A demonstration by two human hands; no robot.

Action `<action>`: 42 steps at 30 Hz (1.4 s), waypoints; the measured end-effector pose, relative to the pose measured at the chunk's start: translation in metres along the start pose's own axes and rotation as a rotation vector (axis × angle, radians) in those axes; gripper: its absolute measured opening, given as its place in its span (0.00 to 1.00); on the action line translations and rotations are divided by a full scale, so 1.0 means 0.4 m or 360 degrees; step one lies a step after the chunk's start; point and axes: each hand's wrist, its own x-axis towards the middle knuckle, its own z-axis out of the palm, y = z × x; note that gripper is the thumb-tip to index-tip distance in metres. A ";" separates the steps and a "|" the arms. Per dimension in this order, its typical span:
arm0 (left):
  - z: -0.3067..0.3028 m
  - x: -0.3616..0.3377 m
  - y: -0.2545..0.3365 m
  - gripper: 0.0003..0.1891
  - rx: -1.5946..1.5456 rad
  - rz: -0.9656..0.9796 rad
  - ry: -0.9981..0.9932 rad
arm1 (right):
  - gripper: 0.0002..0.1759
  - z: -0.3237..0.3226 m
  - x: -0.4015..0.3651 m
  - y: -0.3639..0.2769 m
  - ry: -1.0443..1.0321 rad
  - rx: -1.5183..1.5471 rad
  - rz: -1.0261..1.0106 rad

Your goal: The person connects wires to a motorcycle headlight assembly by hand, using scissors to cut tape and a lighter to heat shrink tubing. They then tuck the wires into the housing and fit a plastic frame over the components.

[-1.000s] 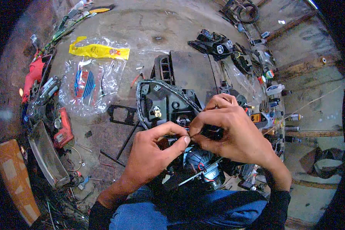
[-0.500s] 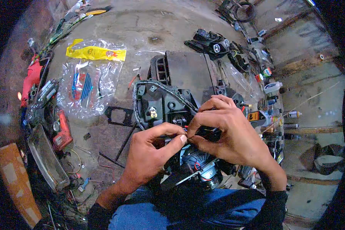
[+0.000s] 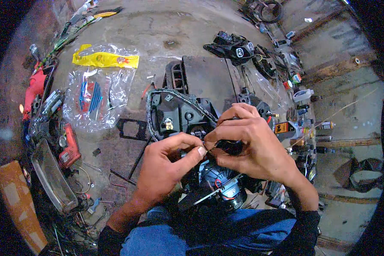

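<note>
My left hand [image 3: 168, 164] is closed, thumb and forefinger pinching a thin wire whose end is mostly hidden by the fingertips. Against it, my right hand [image 3: 247, 147] pinches the same wire, its fingers curled. Just beyond the hands lies an open black headlight housing [image 3: 179, 112] with grey sealant along its rim. Below the fingertips, above my lap, sits a round projector lamp unit [image 3: 226, 184] with a finned back and red wires. My hands cover part of both.
A clear plastic bag with a yellow strip [image 3: 106, 59] lies at left, near a red power tool [image 3: 70, 147] and a long chrome-edged tray-like part [image 3: 53, 177]. Another headlight [image 3: 234, 50] rests at upper right. Bottles and tools [image 3: 303, 94] line the right wall. A dark flat panel [image 3: 209, 77] lies ahead.
Both hands have shifted slightly left, fingertips still together. The right hand's fingers have closed in a little on the left thumb. The housing and surroundings look the same.
</note>
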 end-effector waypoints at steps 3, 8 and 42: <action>-0.006 0.005 -0.004 0.09 -0.0056 0.0017 -0.0039 | 0.12 0.000 0.001 0.002 0.0000 -0.0013 -0.0021; -0.014 0.001 0.011 0.09 0.0066 -0.0031 -0.0055 | 0.13 -0.003 0.002 -0.002 -0.0015 0.0019 0.0014; 0.007 -0.013 -0.023 0.09 0.0275 0.0320 0.0090 | 0.15 -0.003 0.008 0.007 -0.0049 -0.0034 -0.0022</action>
